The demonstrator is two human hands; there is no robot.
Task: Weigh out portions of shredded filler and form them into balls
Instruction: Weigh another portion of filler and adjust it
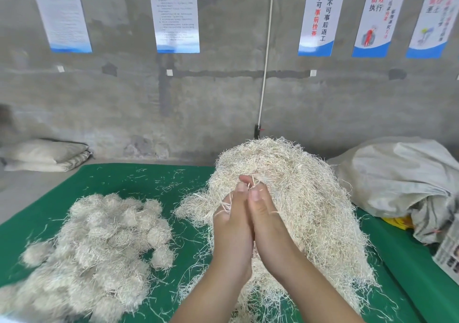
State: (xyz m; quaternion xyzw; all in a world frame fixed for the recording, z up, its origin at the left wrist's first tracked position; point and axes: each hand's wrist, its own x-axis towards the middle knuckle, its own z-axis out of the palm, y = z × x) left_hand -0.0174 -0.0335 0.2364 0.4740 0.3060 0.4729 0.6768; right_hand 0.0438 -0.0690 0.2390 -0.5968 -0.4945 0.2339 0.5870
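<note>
Hands, left hand (232, 225) and right hand (267, 223), press together, fingertips pinching wiry strands from the pale shredded filler heap (310, 198); fuzzy filler balls (99, 243) lie on green felt (139, 181).

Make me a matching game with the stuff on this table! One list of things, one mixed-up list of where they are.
Things:
1. pile of finished balls
2. big loose heap of filler
3. grey sack
4. folded cloth bags

Places:
A. far left, beside the wall
B. right edge of the green table
C. left part of the table
D. middle, behind the left hand and right hand, which press together

Pairs: 1-C, 2-D, 3-B, 4-A
</note>
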